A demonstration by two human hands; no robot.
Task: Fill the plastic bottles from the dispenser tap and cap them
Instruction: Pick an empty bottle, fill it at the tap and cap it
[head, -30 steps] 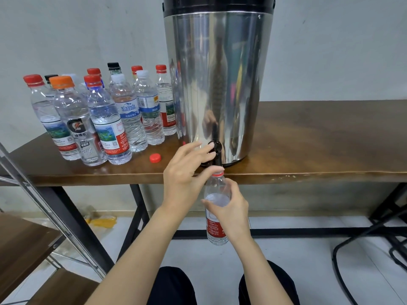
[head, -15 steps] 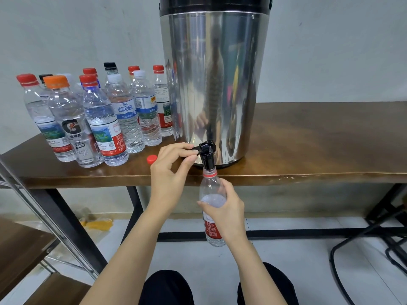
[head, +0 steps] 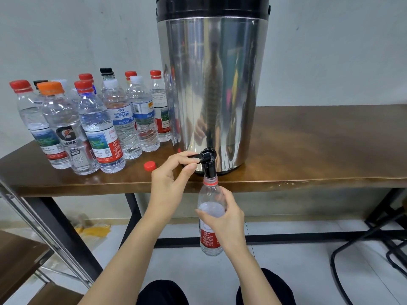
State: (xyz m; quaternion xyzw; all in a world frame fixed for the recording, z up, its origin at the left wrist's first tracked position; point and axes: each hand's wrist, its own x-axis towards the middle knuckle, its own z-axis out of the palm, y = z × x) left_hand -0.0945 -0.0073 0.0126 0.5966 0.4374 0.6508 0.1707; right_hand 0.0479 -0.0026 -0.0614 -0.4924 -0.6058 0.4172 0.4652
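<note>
The left hand [head: 169,183], spread a second ago, now pinches the tap lever [head: 195,155], which points to 9 o'clock, between thumb and forefinger, while the right hand [head: 224,219] curls round the bottle [head: 209,238] at 6 o'clock under the tap [head: 208,166], so filling is likely starting.

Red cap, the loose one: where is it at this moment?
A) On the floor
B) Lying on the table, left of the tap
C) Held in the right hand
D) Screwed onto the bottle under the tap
B: the red cap lies on the table left of the tap, while the bottle held under the tap by the right hand has an open neck.
</note>
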